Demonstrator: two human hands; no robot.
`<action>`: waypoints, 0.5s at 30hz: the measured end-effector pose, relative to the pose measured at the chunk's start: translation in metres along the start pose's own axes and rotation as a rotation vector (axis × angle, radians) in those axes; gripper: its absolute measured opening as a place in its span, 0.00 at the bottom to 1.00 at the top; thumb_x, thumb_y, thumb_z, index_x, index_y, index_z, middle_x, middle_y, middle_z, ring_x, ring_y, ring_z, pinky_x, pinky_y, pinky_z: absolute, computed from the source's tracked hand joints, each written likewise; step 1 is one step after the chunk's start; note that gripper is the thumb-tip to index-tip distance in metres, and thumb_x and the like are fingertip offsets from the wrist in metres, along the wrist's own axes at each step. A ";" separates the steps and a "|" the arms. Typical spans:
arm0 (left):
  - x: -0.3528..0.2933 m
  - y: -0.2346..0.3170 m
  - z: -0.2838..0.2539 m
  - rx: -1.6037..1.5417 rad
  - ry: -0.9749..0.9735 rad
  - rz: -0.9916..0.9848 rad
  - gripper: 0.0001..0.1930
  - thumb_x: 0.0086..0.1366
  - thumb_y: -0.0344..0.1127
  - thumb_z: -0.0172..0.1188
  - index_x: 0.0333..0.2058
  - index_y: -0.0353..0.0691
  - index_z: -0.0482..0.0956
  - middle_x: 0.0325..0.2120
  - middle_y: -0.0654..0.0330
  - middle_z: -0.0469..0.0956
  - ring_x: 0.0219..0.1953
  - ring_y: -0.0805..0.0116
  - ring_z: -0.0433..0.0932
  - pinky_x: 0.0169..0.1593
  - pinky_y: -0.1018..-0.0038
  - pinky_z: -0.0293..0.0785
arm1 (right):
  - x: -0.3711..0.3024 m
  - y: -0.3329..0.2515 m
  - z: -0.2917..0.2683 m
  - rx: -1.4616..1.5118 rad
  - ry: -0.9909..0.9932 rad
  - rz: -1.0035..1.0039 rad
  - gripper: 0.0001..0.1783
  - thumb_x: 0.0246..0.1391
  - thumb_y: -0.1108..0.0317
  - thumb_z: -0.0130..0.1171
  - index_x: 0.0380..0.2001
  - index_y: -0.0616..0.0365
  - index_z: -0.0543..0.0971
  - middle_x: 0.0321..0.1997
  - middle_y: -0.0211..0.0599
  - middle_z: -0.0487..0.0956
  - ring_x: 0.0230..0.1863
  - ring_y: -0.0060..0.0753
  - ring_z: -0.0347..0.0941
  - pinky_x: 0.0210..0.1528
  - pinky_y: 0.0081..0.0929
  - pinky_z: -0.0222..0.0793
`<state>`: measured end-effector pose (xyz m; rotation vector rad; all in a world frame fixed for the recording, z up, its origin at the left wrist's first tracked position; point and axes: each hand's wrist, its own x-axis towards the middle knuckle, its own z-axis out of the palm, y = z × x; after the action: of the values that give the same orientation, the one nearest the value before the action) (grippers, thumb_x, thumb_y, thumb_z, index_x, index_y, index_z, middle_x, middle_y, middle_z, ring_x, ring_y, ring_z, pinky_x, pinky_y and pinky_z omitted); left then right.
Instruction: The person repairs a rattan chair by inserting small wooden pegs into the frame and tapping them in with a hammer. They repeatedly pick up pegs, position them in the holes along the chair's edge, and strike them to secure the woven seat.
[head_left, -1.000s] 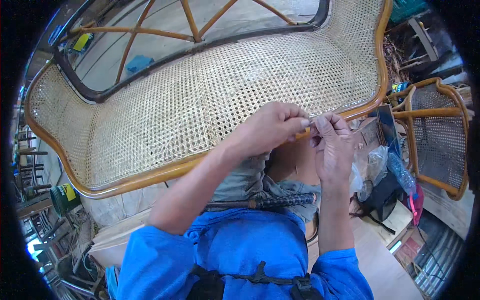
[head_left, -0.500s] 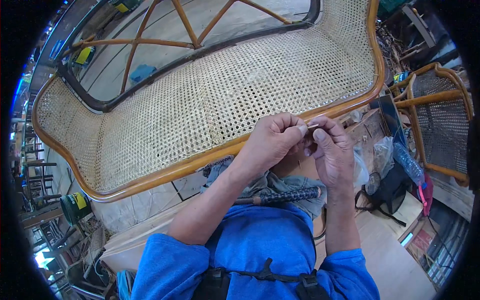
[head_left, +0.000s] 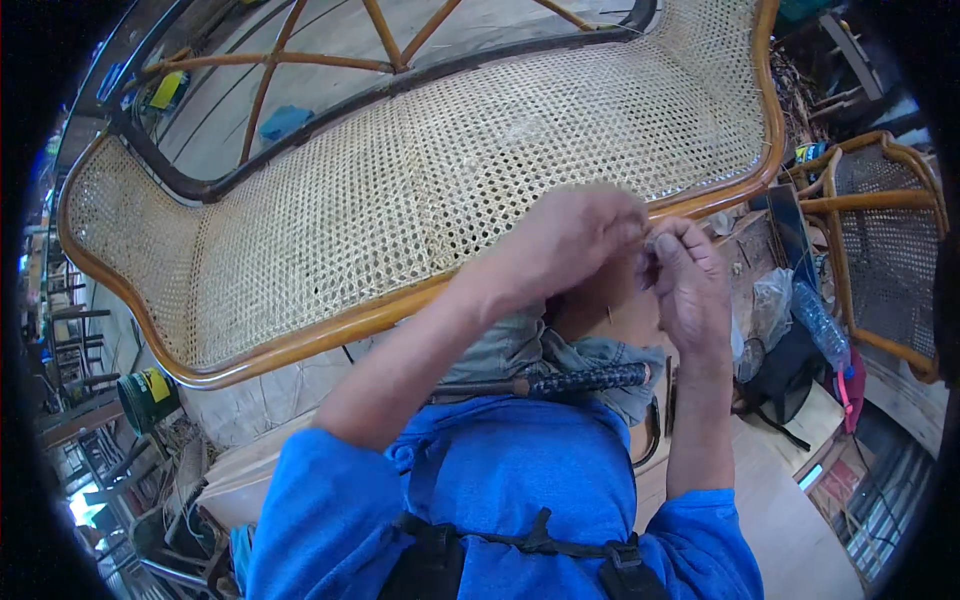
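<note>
A large woven cane panel (head_left: 330, 220) in a curved, varnished rattan frame (head_left: 300, 355) leans in front of me. My left hand (head_left: 585, 235) is over the panel's near rail, smeared by motion, so its grip is hard to read. Just right of it, my right hand (head_left: 690, 290) has thumb and fingers pinched together near the rail. Whatever lies in that pinch is too small to name. Across my lap rests a tool with a black-wrapped handle (head_left: 590, 380), on grey-green cloth (head_left: 500, 350).
To the right stand a rattan chair (head_left: 870, 250) with a dark woven back, a clear plastic bottle (head_left: 820, 325) and a black bag (head_left: 775, 375). A dark green bucket (head_left: 150, 405) is at the left. Through the frame's opening a blue cloth (head_left: 285, 122) shows on the floor.
My left hand has lifted up and slightly right from its pinch beside the right hand. The right hand has shifted a little right. The thin pale strip between their fingertips no longer shows.
</note>
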<state>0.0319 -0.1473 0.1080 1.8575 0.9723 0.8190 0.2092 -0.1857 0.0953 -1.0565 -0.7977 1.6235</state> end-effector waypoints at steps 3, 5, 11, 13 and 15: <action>0.047 -0.046 -0.002 0.243 -0.106 0.002 0.14 0.59 0.38 0.51 0.32 0.31 0.77 0.30 0.47 0.77 0.34 0.49 0.76 0.38 0.63 0.71 | 0.010 0.003 0.000 -0.361 0.102 -0.136 0.05 0.55 0.70 0.55 0.34 0.59 0.75 0.26 0.26 0.75 0.26 0.14 0.67 0.27 0.14 0.64; 0.074 -0.049 -0.004 0.397 -0.502 -0.099 0.16 0.56 0.41 0.53 0.28 0.31 0.78 0.24 0.48 0.78 0.28 0.52 0.76 0.34 0.63 0.70 | 0.011 0.008 0.009 -0.483 0.110 -0.167 0.04 0.55 0.72 0.54 0.33 0.59 0.76 0.26 0.26 0.75 0.27 0.13 0.67 0.28 0.13 0.63; 0.106 -0.056 0.015 0.404 -0.795 -0.163 0.12 0.48 0.36 0.56 0.25 0.31 0.78 0.19 0.52 0.77 0.21 0.62 0.71 0.28 0.64 0.67 | 0.014 0.032 0.012 -0.675 0.069 -0.304 0.04 0.53 0.76 0.55 0.33 0.60 0.76 0.29 0.29 0.76 0.28 0.18 0.70 0.30 0.15 0.65; 0.111 -0.064 0.018 0.374 -0.799 -0.089 0.10 0.46 0.33 0.56 0.24 0.31 0.78 0.19 0.52 0.76 0.21 0.62 0.70 0.27 0.63 0.66 | 0.016 0.034 0.022 -0.821 0.065 -0.382 0.05 0.51 0.78 0.54 0.33 0.60 0.75 0.28 0.29 0.77 0.30 0.21 0.71 0.34 0.19 0.68; 0.112 -0.069 0.017 0.367 -0.790 -0.045 0.09 0.45 0.32 0.57 0.24 0.31 0.79 0.20 0.52 0.77 0.22 0.62 0.72 0.27 0.64 0.68 | 0.020 0.036 0.024 -0.923 0.051 -0.424 0.05 0.50 0.78 0.55 0.33 0.60 0.75 0.28 0.29 0.77 0.31 0.22 0.72 0.37 0.21 0.68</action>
<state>0.0790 -0.0352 0.0564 2.1831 0.6613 -0.1663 0.1709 -0.1768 0.0686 -1.4037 -1.6823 0.8361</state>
